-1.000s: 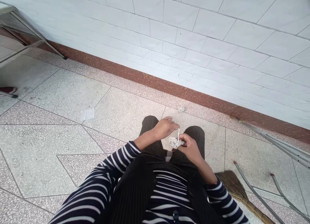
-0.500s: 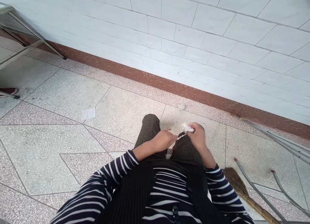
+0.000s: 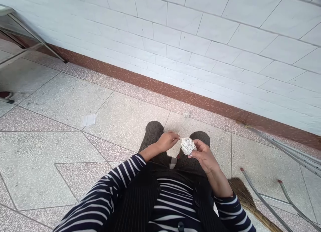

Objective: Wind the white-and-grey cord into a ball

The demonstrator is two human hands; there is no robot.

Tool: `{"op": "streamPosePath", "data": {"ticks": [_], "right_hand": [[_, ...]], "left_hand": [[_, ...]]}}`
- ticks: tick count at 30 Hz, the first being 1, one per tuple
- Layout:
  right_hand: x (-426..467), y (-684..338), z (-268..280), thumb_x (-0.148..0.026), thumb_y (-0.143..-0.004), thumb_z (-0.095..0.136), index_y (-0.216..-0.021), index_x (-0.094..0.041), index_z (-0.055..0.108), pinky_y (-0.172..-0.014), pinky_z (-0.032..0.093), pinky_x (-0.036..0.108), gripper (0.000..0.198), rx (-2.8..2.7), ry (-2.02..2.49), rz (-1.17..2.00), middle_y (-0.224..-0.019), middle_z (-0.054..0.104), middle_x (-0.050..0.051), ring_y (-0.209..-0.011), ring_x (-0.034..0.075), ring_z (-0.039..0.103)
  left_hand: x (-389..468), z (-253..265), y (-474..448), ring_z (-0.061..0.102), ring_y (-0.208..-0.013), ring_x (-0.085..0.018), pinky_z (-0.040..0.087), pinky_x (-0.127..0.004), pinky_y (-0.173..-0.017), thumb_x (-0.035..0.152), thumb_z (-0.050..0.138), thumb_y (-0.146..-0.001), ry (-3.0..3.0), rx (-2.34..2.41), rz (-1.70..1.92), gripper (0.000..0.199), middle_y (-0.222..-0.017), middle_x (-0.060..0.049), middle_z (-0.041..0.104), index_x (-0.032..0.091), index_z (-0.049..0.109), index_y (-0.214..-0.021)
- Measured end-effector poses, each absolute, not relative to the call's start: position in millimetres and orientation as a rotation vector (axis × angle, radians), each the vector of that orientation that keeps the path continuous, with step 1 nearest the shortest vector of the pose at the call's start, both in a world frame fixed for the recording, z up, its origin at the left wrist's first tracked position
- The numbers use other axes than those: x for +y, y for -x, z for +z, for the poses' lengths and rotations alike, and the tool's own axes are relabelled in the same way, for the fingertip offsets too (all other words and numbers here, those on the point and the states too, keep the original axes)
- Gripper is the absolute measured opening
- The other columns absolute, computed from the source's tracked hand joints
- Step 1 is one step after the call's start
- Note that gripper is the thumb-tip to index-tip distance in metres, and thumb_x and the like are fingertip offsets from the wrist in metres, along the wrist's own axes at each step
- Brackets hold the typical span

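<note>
1. The person's two hands are a little apart over the lap: the left hand (image 3: 168, 141) has its fingertips together on a short strand (image 3: 181, 138), and the right hand (image 3: 205, 155) grips the side of a white ball of cord (image 3: 188, 146) between thumb and fingers.
2. The ball is held up near the right knee (image 3: 200, 137), with no support visible beneath it apart from the right hand. Should that grip loosen, it could fall between the knees to the floor (image 3: 130, 114) and unroll.
3. The left fingertips seem to have only a narrow hold on the strand. A sideways tug or a slip of the fingers could let it go, and the outer turns might then slacken.
4. Too hard a pull could dig into the layers beneath or drag the ball out of the right hand; too soft a pull could leave loose loops. How tight the turns are cannot be told.
5. Whether the strand is tied to anything is not clear.
6. A second whitish bundle (image 3: 186, 113) lies on the floor near the reddish skirting (image 3: 160, 87), beyond the knees. A forward step could catch it; whether it joins the held cord cannot be seen.
</note>
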State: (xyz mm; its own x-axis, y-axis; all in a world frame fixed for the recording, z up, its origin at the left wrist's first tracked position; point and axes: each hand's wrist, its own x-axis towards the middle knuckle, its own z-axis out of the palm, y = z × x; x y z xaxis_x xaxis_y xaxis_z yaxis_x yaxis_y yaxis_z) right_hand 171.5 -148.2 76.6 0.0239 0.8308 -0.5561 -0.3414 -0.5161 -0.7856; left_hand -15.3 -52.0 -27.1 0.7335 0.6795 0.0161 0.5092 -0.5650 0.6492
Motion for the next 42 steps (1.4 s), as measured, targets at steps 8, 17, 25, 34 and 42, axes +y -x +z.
{"op": "streamPosePath", "data": {"ticks": [8, 17, 25, 34, 42], "right_hand": [[-134, -198, 90, -0.020, -0.053, 0.089, -0.088, -0.023, 0.069, -0.057, 0.054, 0.023, 0.041, -0.432, 1.265, 1.312, -0.088, 0.069, 0.000, -0.074, 0.015, 0.063], [-106, -227, 159, -0.012, -0.063, 0.083, -0.104, -0.028, 0.072, -0.062, 0.051, 0.009, 0.046, -0.481, 0.844, 1.119, -0.121, 0.066, 0.000, -0.106, 0.013, 0.060], [-136, -222, 216, 0.000, -0.062, 0.079, -0.097, -0.024, 0.069, -0.050, 0.046, -0.002, 0.043, -0.481, 0.528, 1.055, -0.096, 0.066, -0.003, -0.081, 0.004, 0.059], [-126, -199, 150, -0.016, -0.061, 0.083, -0.093, -0.026, 0.069, -0.060, 0.054, 0.025, 0.036, -0.675, 1.162, 1.179, -0.096, 0.069, 0.002, -0.077, 0.015, 0.062], [-110, -180, 96, -0.024, -0.056, 0.088, -0.090, -0.022, 0.065, -0.068, 0.059, 0.029, 0.042, -0.608, 1.325, 1.338, -0.096, 0.067, 0.001, -0.082, 0.016, 0.062]], "left_hand": [[-28, -32, 15, 0.068, -0.081, -0.018, 0.047, -0.024, -0.071, 0.036, 0.045, -0.102, -2.296, 1.045, 0.251, 0.033, -0.089, -0.006, 0.074, 0.018, 0.071, -0.095], [37, 24, 26, 0.060, -0.069, -0.017, 0.040, -0.027, -0.068, 0.032, 0.046, -0.100, -2.428, 1.119, 0.269, 0.032, -0.077, -0.005, 0.069, 0.017, 0.067, -0.080], [119, 92, 60, 0.055, -0.068, -0.014, 0.042, -0.028, -0.070, 0.029, 0.045, -0.102, -2.329, 1.481, 0.607, 0.031, -0.074, -0.004, 0.065, 0.015, 0.071, -0.092], [83, 18, 11, 0.061, -0.118, -0.024, 0.046, -0.039, -0.104, 0.015, 0.060, -0.091, -2.163, 1.219, 0.212, 0.035, -0.133, -0.010, 0.065, 0.017, 0.066, -0.125], [-25, 5, -41, 0.067, -0.095, -0.019, 0.050, -0.028, -0.084, 0.023, 0.065, -0.090, -1.737, 0.706, 0.501, 0.028, -0.107, -0.007, 0.074, 0.013, 0.068, -0.116]]}}
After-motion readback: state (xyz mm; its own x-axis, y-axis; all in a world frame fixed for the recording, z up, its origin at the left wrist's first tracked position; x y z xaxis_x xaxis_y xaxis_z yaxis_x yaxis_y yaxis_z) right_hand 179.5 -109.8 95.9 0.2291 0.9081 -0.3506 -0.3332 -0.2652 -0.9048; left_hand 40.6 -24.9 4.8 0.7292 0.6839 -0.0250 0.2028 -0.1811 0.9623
